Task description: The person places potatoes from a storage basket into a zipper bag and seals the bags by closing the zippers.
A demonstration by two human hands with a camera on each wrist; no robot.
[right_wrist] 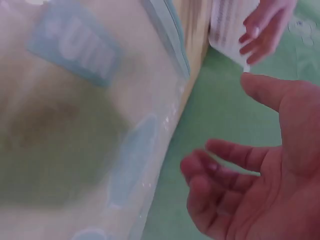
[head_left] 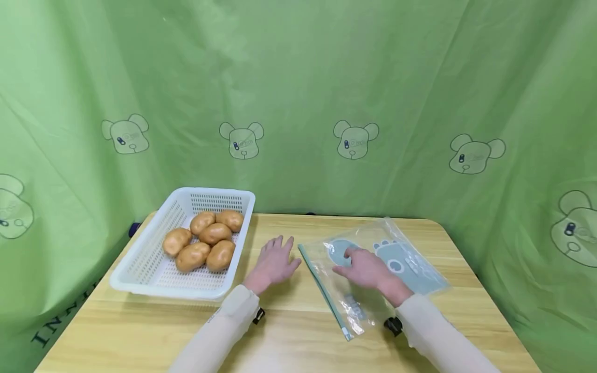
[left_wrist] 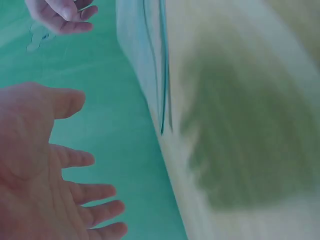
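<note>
In the head view, we see the white basket (head_left: 172,294) of potatoes (head_left: 193,257) at the worktop's (head_left: 289,342) back left corner and the clear zip bag (head_left: 410,274) in its right half, near the back edge. The left hand (head_left: 275,263) is between them, fingers spread; the right hand (head_left: 368,269) is over the bag. In the left wrist view, we find fingers apart, palm bare. In the right wrist view, we see fingers loosely bent, thumb clear of them.
</note>
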